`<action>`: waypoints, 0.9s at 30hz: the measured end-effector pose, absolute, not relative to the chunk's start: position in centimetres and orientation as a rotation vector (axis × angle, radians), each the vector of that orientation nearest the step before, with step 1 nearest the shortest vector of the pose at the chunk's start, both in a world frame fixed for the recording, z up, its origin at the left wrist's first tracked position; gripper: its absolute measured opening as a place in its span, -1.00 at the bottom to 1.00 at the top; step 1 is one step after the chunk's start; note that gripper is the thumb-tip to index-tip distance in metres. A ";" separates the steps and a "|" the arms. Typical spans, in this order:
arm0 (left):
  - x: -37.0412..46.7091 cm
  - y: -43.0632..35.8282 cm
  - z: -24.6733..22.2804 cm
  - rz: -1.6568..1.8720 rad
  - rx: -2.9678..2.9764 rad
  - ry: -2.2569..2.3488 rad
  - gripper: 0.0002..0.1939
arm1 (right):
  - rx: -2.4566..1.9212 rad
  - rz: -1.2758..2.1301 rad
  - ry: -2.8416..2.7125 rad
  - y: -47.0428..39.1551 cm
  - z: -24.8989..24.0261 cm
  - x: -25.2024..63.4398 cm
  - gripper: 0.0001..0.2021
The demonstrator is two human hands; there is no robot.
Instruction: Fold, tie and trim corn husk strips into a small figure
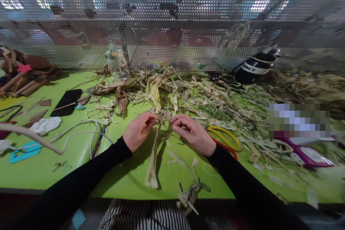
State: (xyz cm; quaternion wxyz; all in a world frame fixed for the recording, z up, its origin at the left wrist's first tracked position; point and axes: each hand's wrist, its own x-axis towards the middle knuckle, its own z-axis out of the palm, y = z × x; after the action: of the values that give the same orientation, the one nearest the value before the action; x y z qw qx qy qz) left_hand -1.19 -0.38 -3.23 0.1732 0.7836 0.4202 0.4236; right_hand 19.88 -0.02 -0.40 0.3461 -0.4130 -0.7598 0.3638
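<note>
Both hands meet over the middle of the green table, around a dried husk strip (153, 161) that hangs down toward the front edge. My left hand (139, 130) is closed, its thumb and fingertips pinching the strip's upper end. My right hand (191, 132) has curled fingers at the other side of the same knotted bit of husk; what exactly its fingertips grip is too small to make out. Just beyond the hands stands a pale yellow husk piece (155, 95). Scissors with yellow and red handles (226, 138) lie partly under my right forearm.
Shredded husks (212, 97) cover the table's back and right. A clear bottle (117, 63), a black bottle (256, 66) and a metal mesh screen (172, 25) stand behind. At left are a phone (67, 102) and a white cable (81, 125). A husk bundle (190, 196) overhangs the front edge.
</note>
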 end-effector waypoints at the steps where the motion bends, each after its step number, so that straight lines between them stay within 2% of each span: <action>1: -1.3 -0.2 -3.2 1.194 2.180 1.214 -0.86 | -1.077 0.960 -1.953 0.1 -0.4 20.0 -0.82; 5: -0.7 -0.3 -3.2 1.112 2.188 1.217 -0.87 | -0.973 1.232 -1.718 -0.5 -0.7 19.6 -0.80; 10: 0.0 -1.5 -2.1 0.927 2.303 1.060 -0.76 | -0.753 1.552 -1.478 -1.5 -0.4 19.1 -0.80; 16: -0.2 -2.9 -0.3 1.097 2.184 0.762 -0.79 | -0.881 1.530 -1.381 -1.7 -0.6 18.2 -0.74; 21: 0.9 -3.4 -0.5 1.011 1.419 0.742 -0.70 | -0.805 1.593 -1.420 -2.0 -1.0 17.5 -0.74; 23: 1.1 -3.3 -0.4 0.999 1.199 0.757 -0.69 | -0.797 1.531 -1.478 -2.1 -0.7 17.7 -0.75; 27: 0.9 -3.1 -0.1 0.989 1.182 0.806 -0.68 | -0.922 1.302 -1.726 -2.3 0.3 18.2 -0.77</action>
State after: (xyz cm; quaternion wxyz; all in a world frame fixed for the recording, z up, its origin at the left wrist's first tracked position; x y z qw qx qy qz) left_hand 0.88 -3.05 -0.07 0.6453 0.5191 0.3542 0.4343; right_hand 18.22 -2.31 0.29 0.3854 -0.3620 -0.6777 0.5110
